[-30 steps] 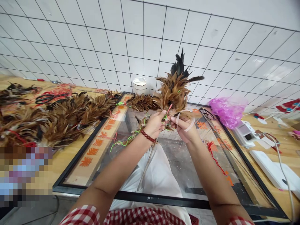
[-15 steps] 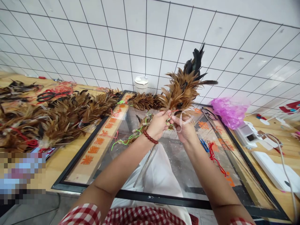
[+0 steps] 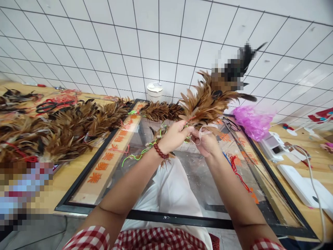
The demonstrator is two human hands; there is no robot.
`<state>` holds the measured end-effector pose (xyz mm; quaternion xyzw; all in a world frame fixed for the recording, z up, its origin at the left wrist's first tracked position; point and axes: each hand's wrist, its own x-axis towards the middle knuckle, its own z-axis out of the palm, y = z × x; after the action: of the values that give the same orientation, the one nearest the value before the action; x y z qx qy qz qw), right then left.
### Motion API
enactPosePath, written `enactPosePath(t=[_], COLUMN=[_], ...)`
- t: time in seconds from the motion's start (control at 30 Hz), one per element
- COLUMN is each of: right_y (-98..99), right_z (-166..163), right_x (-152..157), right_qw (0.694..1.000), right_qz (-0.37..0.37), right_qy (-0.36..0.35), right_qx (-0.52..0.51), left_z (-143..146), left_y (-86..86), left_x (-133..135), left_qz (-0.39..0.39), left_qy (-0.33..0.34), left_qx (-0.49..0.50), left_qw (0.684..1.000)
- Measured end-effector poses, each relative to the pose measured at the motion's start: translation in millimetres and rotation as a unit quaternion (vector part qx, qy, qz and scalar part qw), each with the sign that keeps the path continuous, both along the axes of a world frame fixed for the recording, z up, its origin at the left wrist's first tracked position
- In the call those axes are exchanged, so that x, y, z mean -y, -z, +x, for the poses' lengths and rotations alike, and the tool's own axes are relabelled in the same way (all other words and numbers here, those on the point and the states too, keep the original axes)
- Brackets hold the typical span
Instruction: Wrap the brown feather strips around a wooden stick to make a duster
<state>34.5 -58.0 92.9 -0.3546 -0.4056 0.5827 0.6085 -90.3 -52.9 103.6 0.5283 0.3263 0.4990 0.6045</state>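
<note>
My left hand (image 3: 174,135), with a red bead bracelet at the wrist, is closed round the base of a brown feather duster head (image 3: 208,100). The feathers fan up and to the right, dark at the tip. My right hand (image 3: 206,142) pinches a pale ribbon strip (image 3: 205,130) at the same base, touching the left hand. A strand of brown feathers (image 3: 160,111) trails left from the bundle toward the table. Green cord (image 3: 135,158) hangs below my left wrist.
A large pile of brown feathers (image 3: 65,130) covers the wooden table at left, with scissors (image 3: 48,107) behind it. A glass panel in a black frame (image 3: 85,173) lies below my arms. A white cup (image 3: 154,91), glasses (image 3: 230,124), a pink plastic bag (image 3: 252,119) and white devices (image 3: 273,148) are about.
The feather bundle has tilted from upright over to the right. Both hands stay at its base, shifted slightly, with the ribbon still in the right fingers.
</note>
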Motion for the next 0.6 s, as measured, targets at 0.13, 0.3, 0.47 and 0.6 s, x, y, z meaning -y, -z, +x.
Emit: enactPosePath(t=[0.13,0.3,0.47,0.6], right_y=[-11.6,-19.5,-2.1,13.5], right_z=[23,39,16,4], right_x=[0,2,2,-2], right_qw=[0.988,0.965,0.984,0.966], right_qz=[-0.083,-0.084,0.058,0.039], right_qy=[-0.123,-0.246,-0.082,-0.178], right_qx=[-0.037,0.021,0.144,0.185], left_z=[-4,-11,-14,-14], left_y=[-6.7,-11.2,-15.2,-13.9], left_x=[-4,-9,-7,-7], left_qz=[-0.047,-0.061,-0.097,-0.1], left_qy=[-0.037,-0.062,0.009,0.025], left_qx=[0.022,0.033,0.072,0.051], left_qw=[0.998,0.996,0.993,0.993])
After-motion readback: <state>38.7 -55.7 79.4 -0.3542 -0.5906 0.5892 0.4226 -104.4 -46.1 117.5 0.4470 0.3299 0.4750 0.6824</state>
